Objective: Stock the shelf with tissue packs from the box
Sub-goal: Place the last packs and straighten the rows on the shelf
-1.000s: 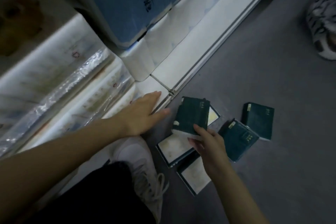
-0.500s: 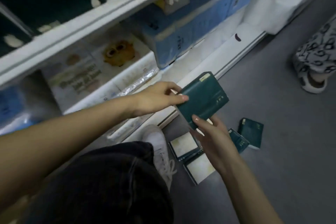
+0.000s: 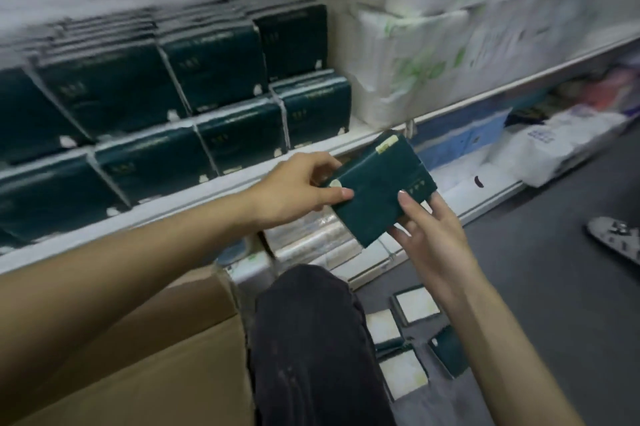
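Your L hand (image 3: 304,190) pinches the green tissue pack (image 3: 377,190) at its left edge; R hand (image 3: 433,228) grips its lower-right corner, thumb on front, near shelf (image 3: 194,199) rim.

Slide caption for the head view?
Left hand and right hand hold a dark green tissue pack before a shelf of matching packs.

Dark green: held tissue pack (image 3: 377,190) (pale corner label); shelved tissue packs (image 3: 214,69) (faint gold lettering). White: shelf (image 3: 173,214); wrapped bundle (image 3: 415,62) (green leaf print); slipper (image 3: 616,238) (black spots). Brown: cardboard box (image 3: 156,356). Dark grey: floor (image 3: 554,287).
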Motion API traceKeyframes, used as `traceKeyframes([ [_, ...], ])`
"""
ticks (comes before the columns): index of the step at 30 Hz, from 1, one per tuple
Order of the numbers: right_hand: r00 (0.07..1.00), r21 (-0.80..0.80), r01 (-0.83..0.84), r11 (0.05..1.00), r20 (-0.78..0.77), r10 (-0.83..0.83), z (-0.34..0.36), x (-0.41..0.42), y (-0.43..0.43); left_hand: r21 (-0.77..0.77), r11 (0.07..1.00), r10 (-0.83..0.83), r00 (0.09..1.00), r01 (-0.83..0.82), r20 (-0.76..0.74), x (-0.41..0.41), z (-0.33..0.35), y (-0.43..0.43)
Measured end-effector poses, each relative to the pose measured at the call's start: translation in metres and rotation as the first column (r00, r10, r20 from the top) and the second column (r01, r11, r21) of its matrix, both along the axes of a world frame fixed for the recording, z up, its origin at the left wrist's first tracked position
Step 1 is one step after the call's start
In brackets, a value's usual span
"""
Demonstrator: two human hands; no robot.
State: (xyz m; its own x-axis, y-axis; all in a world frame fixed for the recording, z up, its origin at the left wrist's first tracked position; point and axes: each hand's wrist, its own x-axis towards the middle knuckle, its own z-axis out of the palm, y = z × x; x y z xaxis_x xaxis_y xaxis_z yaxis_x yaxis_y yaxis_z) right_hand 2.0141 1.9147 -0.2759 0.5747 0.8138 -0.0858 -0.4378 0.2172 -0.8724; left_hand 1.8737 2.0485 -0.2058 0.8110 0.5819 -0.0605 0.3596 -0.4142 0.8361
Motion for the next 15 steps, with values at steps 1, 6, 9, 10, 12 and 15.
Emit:
traceKeyframes([
  [1, 1.000, 0.018, -0.015, 1.000, 0.027, 0.014, 0.011, -0.004, 0.002, -0.001, 1.000, 0.016, 1.000, -0.016, 0.015, -0.008, 0.008, -0.002],
  [6, 0.972, 0.052, -0.122, 0.991, 0.210, 0.108, 0.060, -0.019, 0.018, -0.092, 0.989, 0.128, 0.984, -0.117, 0.123, -0.035, 0.041, -0.006],
  [9, 0.904, 0.032, -0.188, 0.982, 0.396, 0.160, 0.083, -0.026, 0.027, -0.171, 0.966, 0.226, 0.957, -0.196, 0.184, -0.044, 0.057, -0.007],
  [10, 0.874, 0.031, -0.208, 0.978, 0.455, 0.171, 0.090, -0.027, 0.030, -0.190, 0.958, 0.252, 0.947, -0.215, 0.198, -0.047, 0.061, -0.006],
  [12, 0.812, 0.015, -0.235, 0.972, 0.552, 0.188, 0.102, -0.025, 0.038, -0.254, 0.938, 0.298, 0.922, -0.235, 0.247, -0.050, 0.068, -0.004],
  [15, 0.740, -0.081, -0.246, 0.966, 0.627, 0.241, 0.115, -0.013, 0.051, -0.369, 0.882, 0.414, 0.855, -0.293, 0.312, -0.049, 0.077, 0.003],
])
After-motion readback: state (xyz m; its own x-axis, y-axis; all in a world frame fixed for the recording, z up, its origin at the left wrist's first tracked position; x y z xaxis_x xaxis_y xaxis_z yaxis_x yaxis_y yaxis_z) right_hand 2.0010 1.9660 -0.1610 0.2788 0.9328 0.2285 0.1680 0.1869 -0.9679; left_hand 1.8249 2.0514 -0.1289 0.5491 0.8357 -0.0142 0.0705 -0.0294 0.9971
